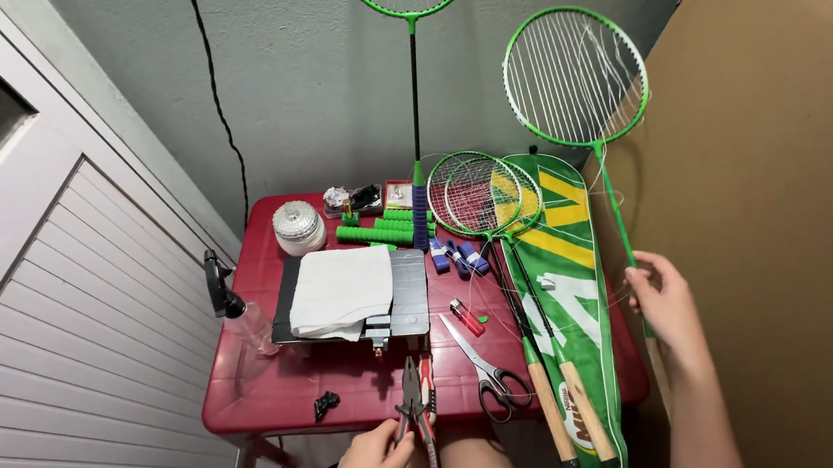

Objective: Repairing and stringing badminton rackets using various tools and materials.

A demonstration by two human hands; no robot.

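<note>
Small red table [268, 377] in a grey-walled corner. Left hand [371, 464] closed on pliers [413, 405] by the handles at the table's front edge — steel, heavy, rigid. Right hand [666, 305] fingers pinch the green racket [580, 89] shaft — light, frayed strings fragile; hold the shaft.

Small red table [270, 392] carries scissors [484, 369], a lighter [465, 317], green grips [386, 230] (stacked), a white cloth [341, 291]
</note>
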